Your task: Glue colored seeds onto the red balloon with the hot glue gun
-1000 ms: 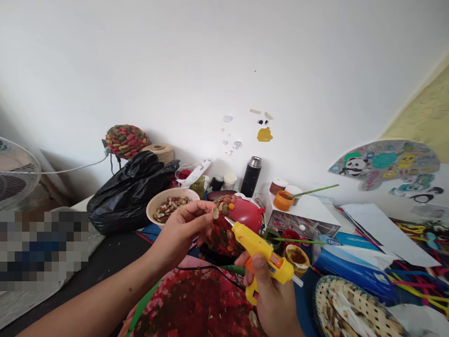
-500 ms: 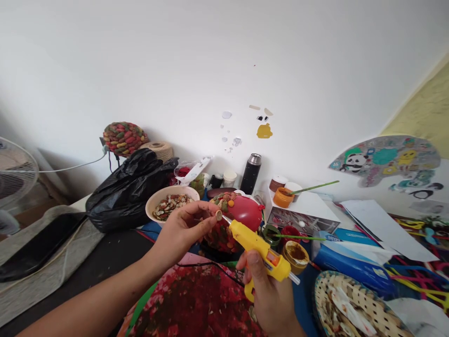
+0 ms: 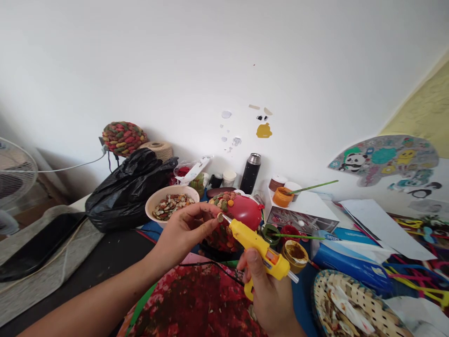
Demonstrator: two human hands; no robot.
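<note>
Between thumb and fingers, my left hand (image 3: 189, 229) pinches a small pale shell piece (image 3: 220, 217). My right hand (image 3: 268, 290) is wrapped round a yellow hot glue gun (image 3: 254, 241), whose nozzle points up-left and meets or nearly meets the piece. A clear glue stick pokes out of its back end. Behind both hands sits a red balloon (image 3: 247, 210), partly covered with red, green and orange pieces; my left hand and the gun hide some of it. A bowl (image 3: 150, 206) of similar brown and white pieces stands behind my left hand.
At the right are open paint jars (image 3: 294, 257), a blue tissue pack (image 3: 347, 262) and a woven basket (image 3: 319, 290). A black flask (image 3: 250, 173) stands by the wall. Left lie a black plastic bag (image 3: 122, 196) and a fan (image 3: 16, 168). The gun's black cord crosses the red-stained surface (image 3: 196, 299).
Both hands keep nearly the same place. The shell piece has turned and dipped slightly at the nozzle. The whole view has shifted a little.
</note>
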